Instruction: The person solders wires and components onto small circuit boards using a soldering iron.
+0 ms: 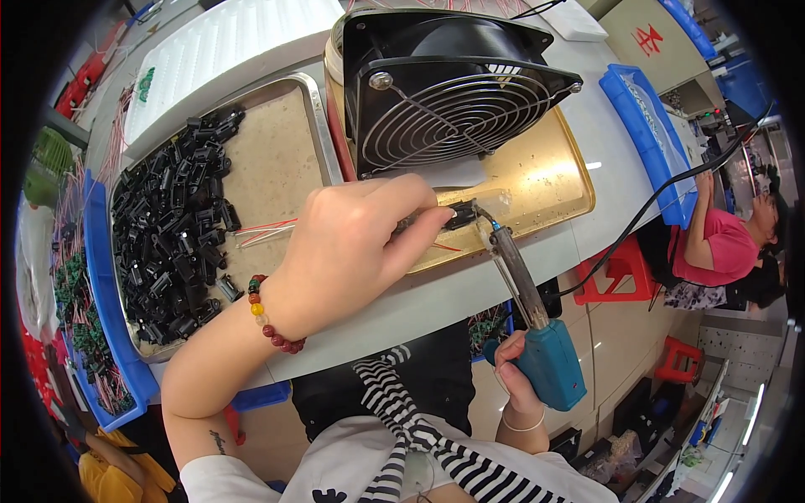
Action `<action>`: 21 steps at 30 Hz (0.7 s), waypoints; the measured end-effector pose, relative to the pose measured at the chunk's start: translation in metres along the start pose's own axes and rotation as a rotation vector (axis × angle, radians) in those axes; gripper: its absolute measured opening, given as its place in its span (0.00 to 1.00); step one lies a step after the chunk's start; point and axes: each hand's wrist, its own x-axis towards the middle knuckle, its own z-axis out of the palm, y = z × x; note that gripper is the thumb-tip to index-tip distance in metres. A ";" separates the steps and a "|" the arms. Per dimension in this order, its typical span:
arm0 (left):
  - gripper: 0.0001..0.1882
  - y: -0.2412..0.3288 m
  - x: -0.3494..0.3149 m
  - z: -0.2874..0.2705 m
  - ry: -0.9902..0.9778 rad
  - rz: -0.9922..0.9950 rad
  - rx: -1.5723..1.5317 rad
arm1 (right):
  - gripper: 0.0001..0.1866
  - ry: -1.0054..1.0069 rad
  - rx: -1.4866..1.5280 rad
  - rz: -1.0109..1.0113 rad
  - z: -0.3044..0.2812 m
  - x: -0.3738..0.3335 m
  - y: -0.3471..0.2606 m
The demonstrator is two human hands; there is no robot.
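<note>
My left hand [348,235] reaches over the table with thumb and forefinger pinched on a small black plastic housing [459,215]. Thin red and white wires [267,231] run out behind that hand. A teal-handled soldering gun [549,362] is gripped in my right hand [518,377], below the table's front edge. Its metal barrel slants up and left, and the narrow tip is at the housing; whether it touches cannot be told. Under both lies a gold-coloured tray [553,180]. Many loose black housings [180,226] are heaped in a metal tray [312,101] to the left.
A black fan [457,109] with a wire guard stands just behind my hands. White ridged foam [226,59] lies at the far left. Blue bins [109,335] flank the table, and a black cable [646,214] crosses on the right. Another person [721,243] sits at right by red stools [620,272].
</note>
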 end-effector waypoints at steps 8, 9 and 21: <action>0.05 -0.003 -0.001 0.000 0.001 0.014 0.003 | 0.21 -0.046 0.327 0.092 0.009 0.003 -0.008; 0.05 -0.003 -0.001 0.000 0.000 0.013 0.005 | 0.23 -0.064 0.329 0.089 0.007 0.003 -0.006; 0.05 -0.003 -0.001 0.001 -0.002 0.016 0.001 | 0.16 -0.081 0.194 0.046 0.003 -0.002 -0.001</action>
